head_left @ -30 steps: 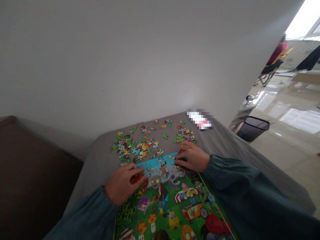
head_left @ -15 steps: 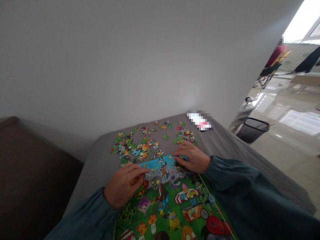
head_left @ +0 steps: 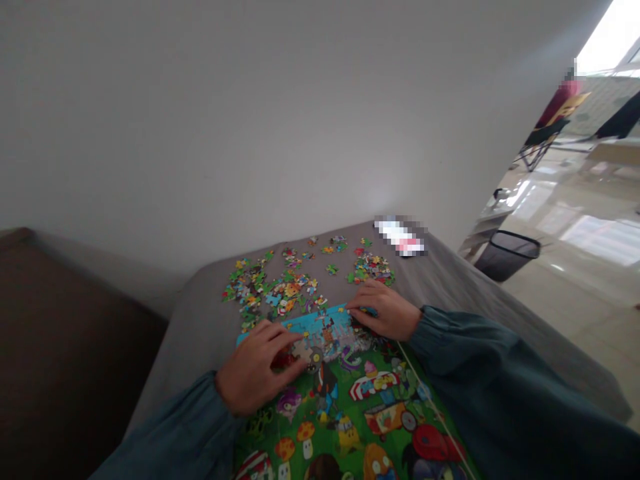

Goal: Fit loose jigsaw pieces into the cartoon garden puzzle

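A jigsaw puzzle (head_left: 345,413) with a cartoon picture of zombies, mushrooms and vehicles on green lies in front of me. A blue strip runs along its far edge. My left hand (head_left: 263,367) rests over its upper left part, thumb and index finger apart. Between them shows a greyish patch (head_left: 303,349); whether it is a loose piece or part of the picture I cannot tell. My right hand (head_left: 383,310) lies at the upper right edge, thumb and index tips close together. Anything between those tips is too small to make out.
Loose puzzle pieces (head_left: 293,291) lie scattered beyond the puzzle on the grey cloth (head_left: 200,333), with a pile (head_left: 373,268) at right. A blurred phone (head_left: 400,237) is near the wall (head_left: 280,120). A mesh bin (head_left: 507,257) stands on the floor; brown furniture (head_left: 65,347) is at left.
My left hand has shifted slightly right, its thumb now further from the index finger and lower over the picture. My right hand stays at the puzzle's far edge. The view has tilted a little.
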`<state>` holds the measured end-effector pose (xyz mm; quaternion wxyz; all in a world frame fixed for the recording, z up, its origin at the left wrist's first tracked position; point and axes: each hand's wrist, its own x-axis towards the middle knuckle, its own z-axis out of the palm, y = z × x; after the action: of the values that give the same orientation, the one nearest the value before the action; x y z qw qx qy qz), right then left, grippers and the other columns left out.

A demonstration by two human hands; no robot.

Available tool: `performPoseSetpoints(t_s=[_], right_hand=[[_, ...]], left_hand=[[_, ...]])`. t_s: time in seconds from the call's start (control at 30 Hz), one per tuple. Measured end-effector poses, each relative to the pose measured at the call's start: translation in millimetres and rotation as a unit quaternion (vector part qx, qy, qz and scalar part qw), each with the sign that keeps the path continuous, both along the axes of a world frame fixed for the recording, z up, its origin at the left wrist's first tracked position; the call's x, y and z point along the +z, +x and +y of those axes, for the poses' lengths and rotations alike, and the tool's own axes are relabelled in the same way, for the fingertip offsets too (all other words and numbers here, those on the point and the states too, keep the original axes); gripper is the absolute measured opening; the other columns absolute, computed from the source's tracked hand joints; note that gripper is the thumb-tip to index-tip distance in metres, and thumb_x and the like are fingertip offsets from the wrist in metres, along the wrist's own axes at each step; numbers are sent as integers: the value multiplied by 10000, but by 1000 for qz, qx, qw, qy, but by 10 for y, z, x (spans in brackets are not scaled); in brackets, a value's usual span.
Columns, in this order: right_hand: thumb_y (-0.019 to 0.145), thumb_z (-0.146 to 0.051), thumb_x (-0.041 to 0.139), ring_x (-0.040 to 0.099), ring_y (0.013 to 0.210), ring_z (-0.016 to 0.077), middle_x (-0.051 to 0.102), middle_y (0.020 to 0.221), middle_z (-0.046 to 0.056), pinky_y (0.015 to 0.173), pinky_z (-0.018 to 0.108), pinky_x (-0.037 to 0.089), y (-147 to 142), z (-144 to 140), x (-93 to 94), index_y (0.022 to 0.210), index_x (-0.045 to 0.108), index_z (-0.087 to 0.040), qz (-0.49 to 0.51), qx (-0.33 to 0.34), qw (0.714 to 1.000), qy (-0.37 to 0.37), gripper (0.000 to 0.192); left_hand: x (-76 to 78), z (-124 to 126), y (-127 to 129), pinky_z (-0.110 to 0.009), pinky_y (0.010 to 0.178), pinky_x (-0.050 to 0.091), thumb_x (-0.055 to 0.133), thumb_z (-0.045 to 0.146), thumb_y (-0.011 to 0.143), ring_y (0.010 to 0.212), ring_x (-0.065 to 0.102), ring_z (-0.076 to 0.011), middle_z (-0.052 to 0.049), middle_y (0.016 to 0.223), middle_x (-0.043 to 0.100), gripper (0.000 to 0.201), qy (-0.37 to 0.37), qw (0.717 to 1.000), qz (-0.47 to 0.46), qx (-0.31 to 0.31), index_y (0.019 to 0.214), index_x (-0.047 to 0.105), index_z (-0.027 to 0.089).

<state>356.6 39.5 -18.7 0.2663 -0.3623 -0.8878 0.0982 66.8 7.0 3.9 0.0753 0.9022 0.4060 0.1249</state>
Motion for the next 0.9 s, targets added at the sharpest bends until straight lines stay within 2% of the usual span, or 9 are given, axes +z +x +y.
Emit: performPoseSetpoints(t_s=[0.07,0.17,0.27,0.37,0.47,0.6,0.67,0.8,0.9], right_hand=[[886,-213,526,579,823,181,668,822,49,949,407,406,1,-2,7,917,691,-185,-1,2,1000,2,170],[892,-211,515,584,820,177,666,810,48,958,405,399,2,-1,10,915,689,-183,-2,6,1000,3,178],[894,-214,515,587,820,175,665,807,49,959,401,397,1,4,1,917,690,-181,2,6,1000,6,180],[890,-215,520,586,812,175,664,808,51,947,398,405,0,8,-8,913,692,-181,9,2,1000,11,177],[889,-209,520,581,794,173,664,803,52,935,396,410,0,7,-3,906,694,-178,9,5,1000,14,178],[891,-216,521,574,807,180,665,807,51,923,396,418,2,3,10,909,697,-182,11,5,1000,14,180],[890,-216,524,575,816,181,665,813,50,922,395,420,3,3,10,915,696,-185,12,4,1000,11,176],[885,-208,531,576,812,176,661,804,46,932,393,415,5,6,0,919,693,-185,10,4,1000,9,167],[885,-212,531,579,816,177,662,810,49,940,399,411,9,8,-8,921,691,-186,6,5,1000,8,167]], left_hand=[[-29,-9,34,-342,788,486,629,464,815,897,572,-213,-42,936,673,350,2,1000,21,12,1070,675,229],[-69,-8,72,-339,774,485,615,419,839,882,566,-212,-40,909,678,264,17,999,38,8,994,702,224],[-65,-17,91,-334,769,478,552,376,882,857,560,-205,-43,874,680,237,50,998,40,-8,954,711,216],[-40,-19,91,-325,768,466,440,325,932,805,567,-186,-37,814,686,307,70,997,38,-15,841,711,211],[-20,-3,76,-303,741,466,389,314,940,734,590,-166,-21,748,688,363,40,999,22,12,768,691,211],[23,4,71,-263,656,483,432,373,901,690,625,-153,-5,756,691,339,-34,992,-42,113,1093,665,219],[49,-2,76,-258,665,489,418,377,902,704,634,-149,-3,781,698,379,-60,988,-69,127,1174,635,227],[73,-19,82,-251,711,505,441,381,887,793,654,-155,-12,888,722,339,-91,982,-118,116,1044,706,240],[81,-37,80,-240,677,514,503,405,858,740,657,-151,-3,843,727,309,-115,978,-127,116,1007,718,240]])
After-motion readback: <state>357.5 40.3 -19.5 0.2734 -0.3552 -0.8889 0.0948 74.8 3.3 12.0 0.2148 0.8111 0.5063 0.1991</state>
